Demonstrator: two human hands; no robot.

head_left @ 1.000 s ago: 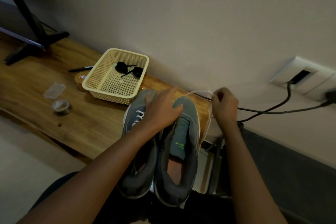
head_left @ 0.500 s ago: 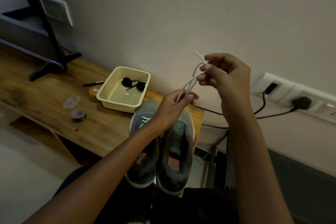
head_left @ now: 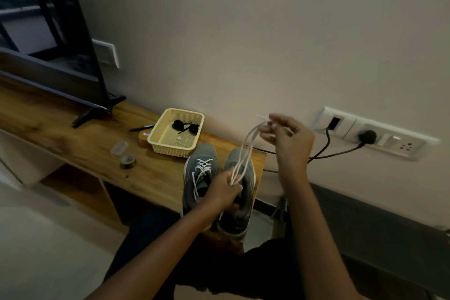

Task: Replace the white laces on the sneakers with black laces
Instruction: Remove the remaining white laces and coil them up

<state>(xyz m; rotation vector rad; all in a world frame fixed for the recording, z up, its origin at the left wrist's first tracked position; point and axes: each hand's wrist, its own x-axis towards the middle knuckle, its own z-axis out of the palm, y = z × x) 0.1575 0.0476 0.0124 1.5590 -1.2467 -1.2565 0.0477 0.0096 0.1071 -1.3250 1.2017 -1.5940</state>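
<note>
Well, the tabletop point(head_left: 60, 134) carries my grey sneakers point(head_left: 203, 153), with the basket point(head_left: 171, 150) at their eleven o'clock. My right hand point(head_left: 289, 139) and left hand point(head_left: 222, 190) pinch a loose white lace point(head_left: 244, 151) stretched between them; black laces point(head_left: 186, 126) lie in the basket.

Two sneakers point(head_left: 202, 173), two black lace coils point(head_left: 177, 124), one basket point(head_left: 170, 150), one loose white lace point(head_left: 246, 151), one tape roll point(head_left: 128, 162).
</note>
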